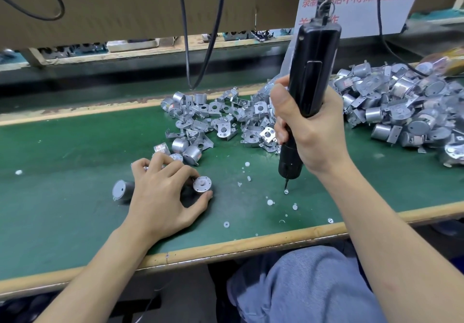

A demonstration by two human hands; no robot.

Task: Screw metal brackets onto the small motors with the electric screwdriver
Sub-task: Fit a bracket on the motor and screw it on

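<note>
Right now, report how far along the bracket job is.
Done: the heap of bracketed motors at right looks assembled. In hand: the right hand grips the electric screwdriver, its bit down at a screw on the mat; the left hand pinches a bare motor with no bracket on it. Left: the pile of loose brackets and several unbracketed motors behind the left hand.

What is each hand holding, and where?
The right hand grips the electric screwdriver around its lower body; the left hand pinches a small motor by its sides.

factory assembly bench (75,147), heaped motors (401,106)
</note>
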